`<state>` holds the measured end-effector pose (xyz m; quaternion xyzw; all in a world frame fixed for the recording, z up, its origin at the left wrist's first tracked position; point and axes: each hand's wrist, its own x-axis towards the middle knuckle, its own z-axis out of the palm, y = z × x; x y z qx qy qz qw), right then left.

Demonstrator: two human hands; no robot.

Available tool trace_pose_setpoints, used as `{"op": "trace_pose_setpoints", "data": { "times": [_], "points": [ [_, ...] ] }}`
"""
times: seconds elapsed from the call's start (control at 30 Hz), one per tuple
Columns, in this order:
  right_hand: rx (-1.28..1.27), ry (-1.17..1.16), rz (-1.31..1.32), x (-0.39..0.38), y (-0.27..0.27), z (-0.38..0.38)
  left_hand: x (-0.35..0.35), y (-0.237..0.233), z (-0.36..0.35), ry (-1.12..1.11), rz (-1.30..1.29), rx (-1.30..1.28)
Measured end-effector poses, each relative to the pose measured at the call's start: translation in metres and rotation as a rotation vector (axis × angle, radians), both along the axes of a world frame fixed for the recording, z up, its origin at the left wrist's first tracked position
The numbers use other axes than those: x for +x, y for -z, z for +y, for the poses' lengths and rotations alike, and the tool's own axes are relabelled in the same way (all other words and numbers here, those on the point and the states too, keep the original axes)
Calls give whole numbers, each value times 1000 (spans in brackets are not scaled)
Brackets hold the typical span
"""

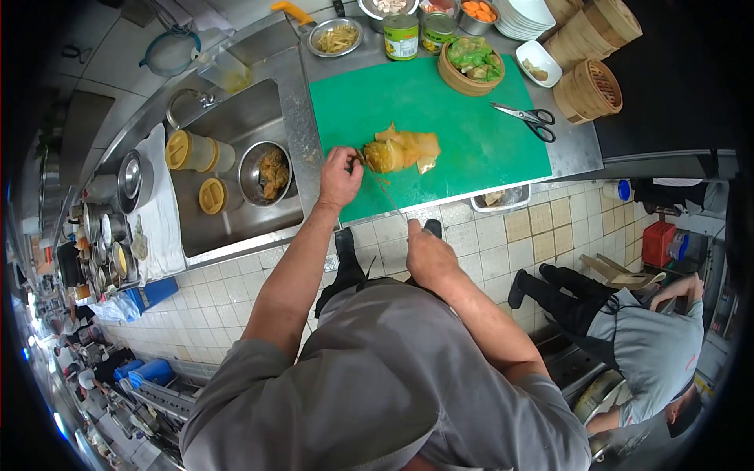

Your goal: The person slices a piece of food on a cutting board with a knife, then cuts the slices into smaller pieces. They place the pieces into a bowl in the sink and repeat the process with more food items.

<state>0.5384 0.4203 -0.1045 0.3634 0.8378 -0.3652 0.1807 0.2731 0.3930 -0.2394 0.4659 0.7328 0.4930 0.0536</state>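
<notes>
A yellow-brown leafy vegetable point(400, 151), which looks like pickled mustard greens, lies partly cut on the green cutting board point(487, 157). My left hand point(342, 177) is at its left end, fingers curled and pinching its edge. In my right hand point(432, 255) is a knife point(390, 198), its handle mostly hidden in the fist. The thin blade points up and left, its tip just below the vegetable and close to my left fingers. Small scraps lie beside the blade.
Left of the board is a sink point(259, 94) with a metal bowl point(265, 173) and yellow-lidded containers. Scissors point(525, 118), a bamboo steamer point(471, 67) of greens, cans point(401, 38) and stacked plates point(522, 17) stand along the back and right. A co-worker point(644, 337) bends at lower right.
</notes>
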Motion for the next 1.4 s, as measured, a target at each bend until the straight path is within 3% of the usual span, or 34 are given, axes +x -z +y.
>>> {"op": "trace_pose_setpoints", "data": {
  "times": [0.33, 0.5, 0.6, 1.0, 1.4],
  "points": [
    [57, -11, 24, -35, 27, 9, 1, 2, 0, -48, -64, -40],
    [-111, 74, 218, -24, 33, 16, 0, 6, -5, -71, -170, -20],
    [-191, 123, 340, -18, 48, 20, -1, -1, -7, -31, -106, -42],
    [23, 9, 59, -11, 18, 6, -3, 6, -1, -5, 1, -51],
    [29, 12, 75, -2, 28, -4, -2, 5, -2, -34, 27, -49]
  ]
}}
